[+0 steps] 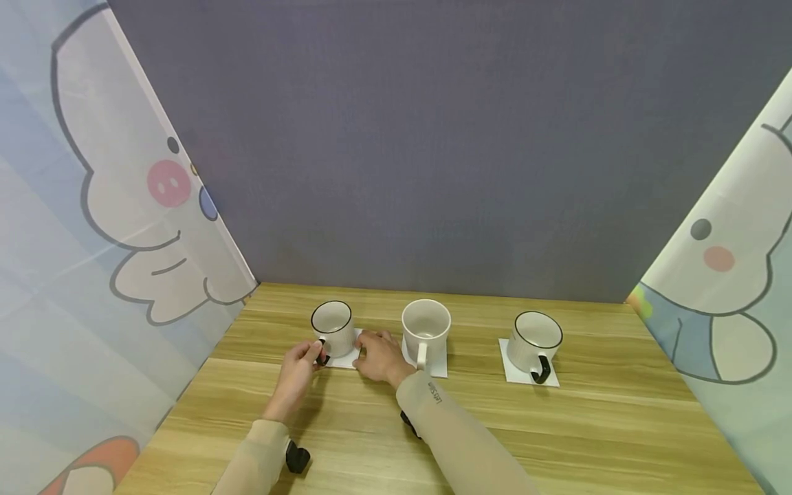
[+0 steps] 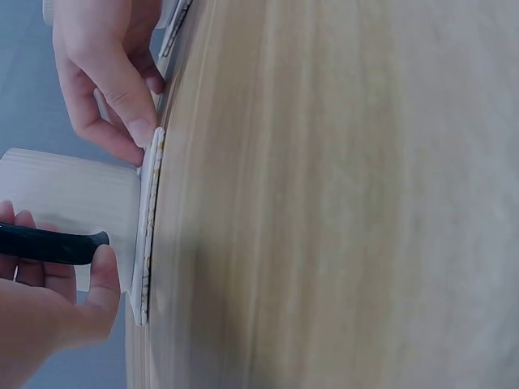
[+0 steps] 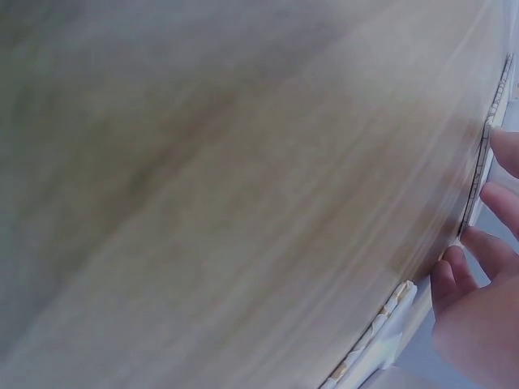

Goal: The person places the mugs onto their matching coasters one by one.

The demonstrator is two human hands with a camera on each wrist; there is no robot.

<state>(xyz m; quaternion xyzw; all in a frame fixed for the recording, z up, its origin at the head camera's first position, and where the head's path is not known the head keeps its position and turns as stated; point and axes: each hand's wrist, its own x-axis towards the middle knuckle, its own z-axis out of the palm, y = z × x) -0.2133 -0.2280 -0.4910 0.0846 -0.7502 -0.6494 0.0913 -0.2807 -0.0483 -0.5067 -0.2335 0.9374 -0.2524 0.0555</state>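
Observation:
A white mug (image 1: pixel 337 337) with a black rim and black handle (image 2: pixel 50 245) stands upright on a square white coaster (image 1: pixel 342 361) at the left of the table. My left hand (image 1: pixel 299 371) holds that handle, fingers behind it and thumb near its lower end in the left wrist view. On the mug's right side, my right hand (image 1: pixel 380 357) has its bent fingers and thumb at the coaster's right edge. The left wrist view has its thumb and a finger pinching a corner of this coaster (image 2: pixel 151 219). In the right wrist view, the fingers (image 3: pixel 491 251) meet a thin coaster edge.
Just right of my right hand, an all-white mug (image 1: pixel 427 323) stands on another coaster (image 1: pixel 439 368). Farther right is a black-rimmed mug (image 1: pixel 535 340) on a third coaster (image 1: pixel 516 375). A grey panel (image 1: pixel 445 151) rises behind the wooden table (image 1: pixel 594 426); cartoon-printed curtains flank it.

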